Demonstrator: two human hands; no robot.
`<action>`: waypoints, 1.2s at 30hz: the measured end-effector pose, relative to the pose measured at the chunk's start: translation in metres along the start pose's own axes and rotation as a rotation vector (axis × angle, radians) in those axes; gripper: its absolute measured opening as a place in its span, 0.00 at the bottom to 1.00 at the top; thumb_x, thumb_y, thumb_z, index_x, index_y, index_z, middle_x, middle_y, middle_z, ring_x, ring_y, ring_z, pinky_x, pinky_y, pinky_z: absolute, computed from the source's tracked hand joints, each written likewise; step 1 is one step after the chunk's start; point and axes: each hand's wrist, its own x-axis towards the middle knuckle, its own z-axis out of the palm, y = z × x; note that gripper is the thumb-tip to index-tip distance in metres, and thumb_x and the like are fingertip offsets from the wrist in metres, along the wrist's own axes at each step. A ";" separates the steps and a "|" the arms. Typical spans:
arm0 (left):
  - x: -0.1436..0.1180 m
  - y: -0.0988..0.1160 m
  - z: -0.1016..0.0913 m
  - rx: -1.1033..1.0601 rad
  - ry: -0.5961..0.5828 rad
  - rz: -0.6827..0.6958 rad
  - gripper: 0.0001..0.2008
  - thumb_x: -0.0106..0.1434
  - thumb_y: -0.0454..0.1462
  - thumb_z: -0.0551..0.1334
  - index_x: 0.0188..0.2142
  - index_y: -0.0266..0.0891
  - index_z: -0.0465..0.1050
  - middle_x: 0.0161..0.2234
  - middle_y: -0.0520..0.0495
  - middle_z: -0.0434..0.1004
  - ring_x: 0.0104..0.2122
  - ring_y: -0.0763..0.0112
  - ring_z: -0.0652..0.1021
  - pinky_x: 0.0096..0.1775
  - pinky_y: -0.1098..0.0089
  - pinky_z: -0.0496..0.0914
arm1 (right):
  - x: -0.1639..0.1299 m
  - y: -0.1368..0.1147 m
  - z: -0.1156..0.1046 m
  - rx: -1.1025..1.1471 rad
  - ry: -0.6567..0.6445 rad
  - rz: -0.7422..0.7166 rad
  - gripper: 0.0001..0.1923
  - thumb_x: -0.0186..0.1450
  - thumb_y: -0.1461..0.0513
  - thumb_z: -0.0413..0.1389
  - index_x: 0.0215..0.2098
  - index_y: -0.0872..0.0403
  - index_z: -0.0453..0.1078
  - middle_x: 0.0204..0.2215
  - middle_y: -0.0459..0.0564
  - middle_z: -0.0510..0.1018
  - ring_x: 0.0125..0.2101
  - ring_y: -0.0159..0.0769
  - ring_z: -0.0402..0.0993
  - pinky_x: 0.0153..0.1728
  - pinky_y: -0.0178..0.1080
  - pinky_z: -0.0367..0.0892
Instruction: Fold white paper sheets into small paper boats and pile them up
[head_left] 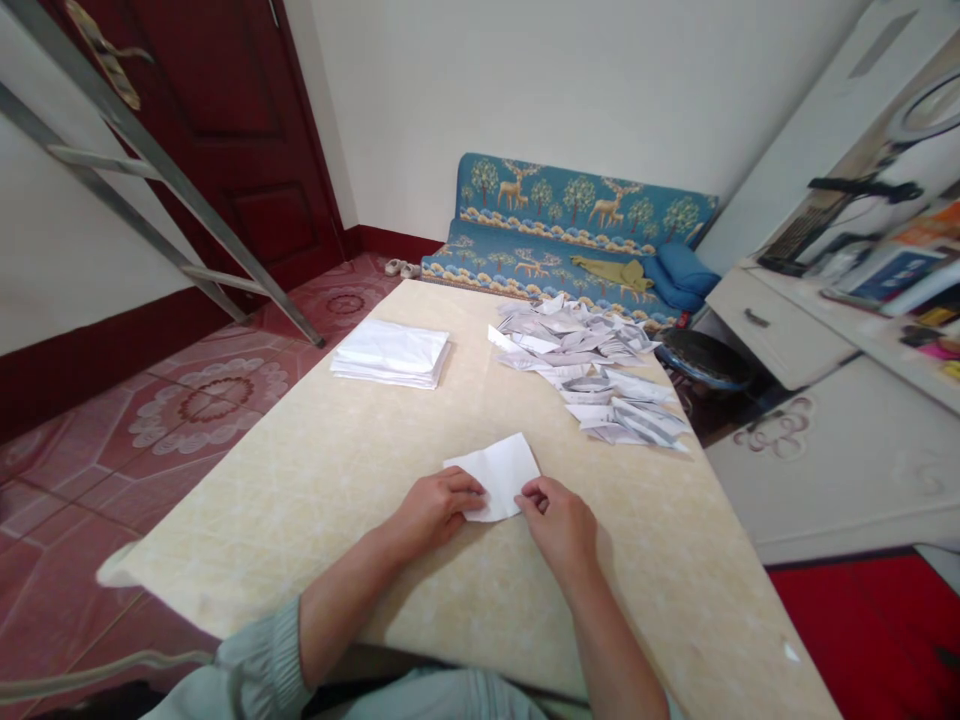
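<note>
A small white sheet of paper (501,472) lies at the near middle of the table, between my two hands. My left hand (442,508) has its fingers closed on the left edge of the sheet. At the lower right edge, my right hand (559,520) pinches the paper between thumb and fingers. Farther off to the left is a neat stack of white paper sheets (390,352). To the right spreads a loose heap of folded paper pieces (574,335), with more of them nearer me.
A cream patterned cloth covers the table (300,480). Behind it stands a blue sofa (555,225) with a deer pattern. A metal ladder (172,180) leans at the left by a dark red door (225,110). On the right are a round black stool (705,358) and a white cabinet (847,460).
</note>
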 end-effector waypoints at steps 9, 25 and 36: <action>-0.007 0.013 0.008 0.224 -0.068 -0.003 0.14 0.59 0.29 0.56 0.42 0.42 0.74 0.40 0.49 0.76 0.35 0.67 0.71 0.37 0.69 0.67 | -0.006 -0.011 0.015 0.051 -0.021 0.025 0.02 0.55 0.64 0.54 0.25 0.53 0.69 0.22 0.46 0.74 0.24 0.33 0.70 0.27 0.32 0.60; -0.012 0.023 0.015 0.055 0.079 -0.096 0.09 0.62 0.33 0.56 0.37 0.43 0.75 0.36 0.49 0.76 0.37 0.68 0.71 0.38 0.70 0.67 | 0.009 0.010 0.015 0.389 -0.279 0.203 0.02 0.51 0.65 0.55 0.24 0.55 0.68 0.15 0.41 0.70 0.13 0.28 0.68 0.15 0.28 0.60; -0.001 0.022 0.012 0.137 0.123 -0.473 0.10 0.62 0.42 0.56 0.32 0.41 0.73 0.29 0.49 0.76 0.31 0.69 0.73 0.31 0.72 0.62 | 0.008 0.008 0.015 0.404 -0.259 0.218 0.01 0.50 0.66 0.55 0.23 0.56 0.69 0.15 0.42 0.71 0.13 0.28 0.69 0.13 0.28 0.60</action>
